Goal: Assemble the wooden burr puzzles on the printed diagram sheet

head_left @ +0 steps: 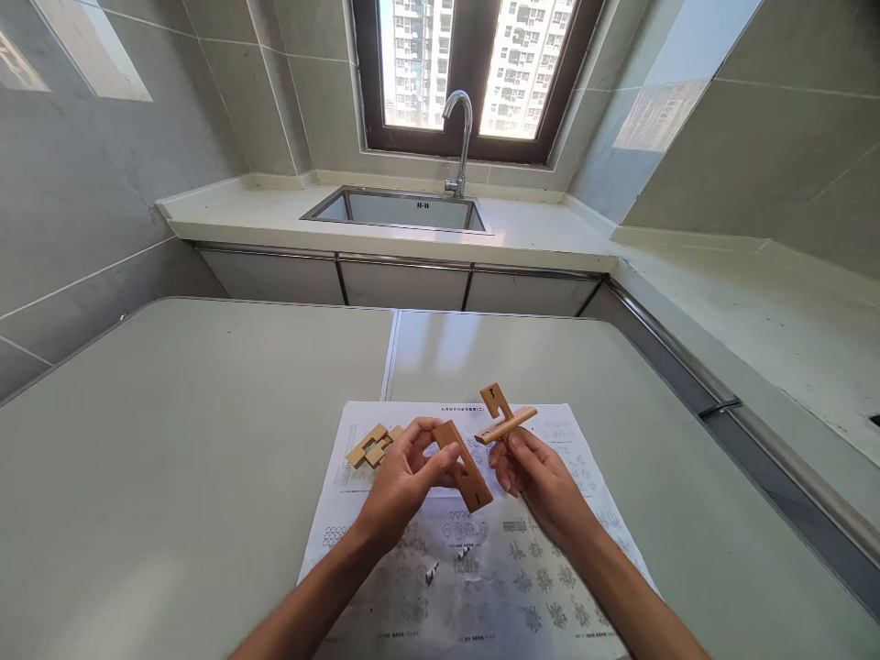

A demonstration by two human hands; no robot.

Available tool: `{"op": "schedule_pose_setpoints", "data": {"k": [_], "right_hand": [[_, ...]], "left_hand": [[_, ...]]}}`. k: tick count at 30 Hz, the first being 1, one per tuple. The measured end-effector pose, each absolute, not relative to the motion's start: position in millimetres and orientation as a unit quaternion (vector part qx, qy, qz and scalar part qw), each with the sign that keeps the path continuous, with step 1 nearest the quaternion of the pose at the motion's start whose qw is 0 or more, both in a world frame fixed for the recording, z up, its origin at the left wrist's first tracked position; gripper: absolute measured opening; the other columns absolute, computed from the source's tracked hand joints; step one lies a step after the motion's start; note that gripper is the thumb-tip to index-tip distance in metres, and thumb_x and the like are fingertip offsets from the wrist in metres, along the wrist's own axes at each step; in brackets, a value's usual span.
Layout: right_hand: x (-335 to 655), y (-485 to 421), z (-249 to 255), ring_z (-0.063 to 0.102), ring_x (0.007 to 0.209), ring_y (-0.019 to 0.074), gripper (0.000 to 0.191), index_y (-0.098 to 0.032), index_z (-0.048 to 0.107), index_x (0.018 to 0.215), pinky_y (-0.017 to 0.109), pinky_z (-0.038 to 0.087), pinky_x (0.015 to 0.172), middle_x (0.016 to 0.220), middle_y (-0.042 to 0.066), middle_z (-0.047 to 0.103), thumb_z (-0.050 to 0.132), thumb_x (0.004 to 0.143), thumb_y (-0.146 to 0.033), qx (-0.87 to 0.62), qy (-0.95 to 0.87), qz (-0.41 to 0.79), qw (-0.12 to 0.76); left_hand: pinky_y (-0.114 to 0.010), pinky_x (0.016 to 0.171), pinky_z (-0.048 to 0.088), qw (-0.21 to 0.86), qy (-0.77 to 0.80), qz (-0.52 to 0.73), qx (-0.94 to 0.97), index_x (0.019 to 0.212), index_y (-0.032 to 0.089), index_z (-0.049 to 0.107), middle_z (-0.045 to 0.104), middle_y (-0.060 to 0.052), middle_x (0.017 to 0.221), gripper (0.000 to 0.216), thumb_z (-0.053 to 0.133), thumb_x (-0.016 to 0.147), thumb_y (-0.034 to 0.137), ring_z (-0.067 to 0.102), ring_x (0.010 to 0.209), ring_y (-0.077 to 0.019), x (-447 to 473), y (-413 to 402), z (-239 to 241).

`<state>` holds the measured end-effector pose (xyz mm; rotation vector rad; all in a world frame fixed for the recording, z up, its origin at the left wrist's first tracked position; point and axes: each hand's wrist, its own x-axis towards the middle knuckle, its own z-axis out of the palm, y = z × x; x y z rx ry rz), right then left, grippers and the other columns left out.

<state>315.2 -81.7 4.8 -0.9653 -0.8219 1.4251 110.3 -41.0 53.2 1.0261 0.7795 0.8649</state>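
Well, at my far left lies the pale tabletop (pixel 171 440), and on the upper left of a printed sheet (pixel 385 610) sit some loose wooden pieces (pixel 369 445), grouped beside my knuckles, probably so they stay within reach without crowding my fingers. Next comes my left hand (pixel 412 467), closed around a flat wooden block (pixel 471 478), thumb across the near face and fingers behind. I hold it slanted, its lower end pointing toward my right side; that grip seems meant to leave this end free, with its dark mark, perhaps a 1, uncovered. Below, between my forearms, two small dark-and-white bits (pixel 431 574) rest on the paper; what they are, I can't tell. Further right, my right hand (pixel 540 472) is narrowed to a pinch, thumb against fingers, on two crossed pieces: a notched piece (pixel 493 398) standing up, marked with what looks like a 3, and a crossbar (pixel 509 425) slanting over it. I pinch low near the crossing, I'd judge, to keep both together; whether they interlock is hidden. My two hands are near each other but apart, over the sheet, whose printed figures show around them.
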Motion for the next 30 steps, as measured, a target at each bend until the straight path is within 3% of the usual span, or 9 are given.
{"op": "schedule_pose_setpoints", "data": {"k": [5, 9, 13, 23, 30], "right_hand": [[314.0, -81.6, 6.8, 0.052, 0.060, 0.0127, 0.035, -0.017, 0.074, 0.106, 0.027, 0.037, 0.055, 0.084, 0.004, 0.068, 0.070, 0.099, -0.051, -0.411, -0.357, 0.617, 0.568], [313.3, -81.6, 6.1, 0.051, 0.059, 0.0127, 0.035, -0.018, 0.074, 0.102, 0.027, 0.036, 0.054, 0.084, 0.004, 0.068, 0.072, 0.096, -0.053, -0.408, -0.349, 0.626, 0.566], [313.1, -82.1, 5.3, 0.052, 0.060, 0.0117, 0.034, -0.018, 0.074, 0.102, 0.026, 0.036, 0.054, 0.085, 0.004, 0.068, 0.073, 0.097, -0.052, -0.408, -0.347, 0.628, 0.564], [312.9, -82.2, 7.7, 0.051, 0.061, 0.0118, 0.031, -0.018, 0.074, 0.102, 0.025, 0.037, 0.055, 0.082, 0.003, 0.065, 0.072, 0.098, -0.049, -0.391, -0.345, 0.636, 0.569], [309.9, -84.0, 10.8, 0.050, 0.061, 0.0113, 0.031, -0.018, 0.074, 0.099, 0.025, 0.036, 0.054, 0.082, 0.003, 0.065, 0.075, 0.096, -0.048, -0.375, -0.317, 0.666, 0.561]], "left_hand": [[-0.043, 0.084, 0.062, 0.765, 0.324, 0.386, 0.400, 0.104, 0.017, 0.067, 0.072, -0.007, 0.098, 0.036, 0.080, 0.090, 0.047, 0.075, 0.089, -0.0262, 112.2, -38.1, 56.5], [-0.035, 0.092, 0.055, 0.777, 0.309, 0.430, 0.340, 0.104, 0.014, 0.072, 0.071, -0.009, 0.098, 0.039, 0.082, 0.089, 0.049, 0.068, 0.102, -0.0239, 114.5, -35.2, 55.8], [-0.027, 0.076, 0.049, 0.788, 0.289, 0.435, 0.325, 0.092, 0.014, 0.071, 0.064, -0.004, 0.085, 0.035, 0.080, 0.091, 0.048, 0.059, 0.081, -0.0162, 113.7, -33.0, 50.7], [-0.033, 0.081, 0.052, 0.806, 0.286, 0.381, 0.350, 0.098, 0.016, 0.065, 0.072, -0.006, 0.092, 0.037, 0.089, 0.084, 0.041, 0.068, 0.079, -0.0176, 113.5, -36.2, 51.3], [-0.025, 0.063, 0.041, 0.785, 0.304, 0.395, 0.367, 0.101, 0.014, 0.070, 0.060, 0.001, 0.074, 0.040, 0.082, 0.089, 0.050, 0.052, 0.063, -0.0100, 116.9, -36.7, 44.1]]}}
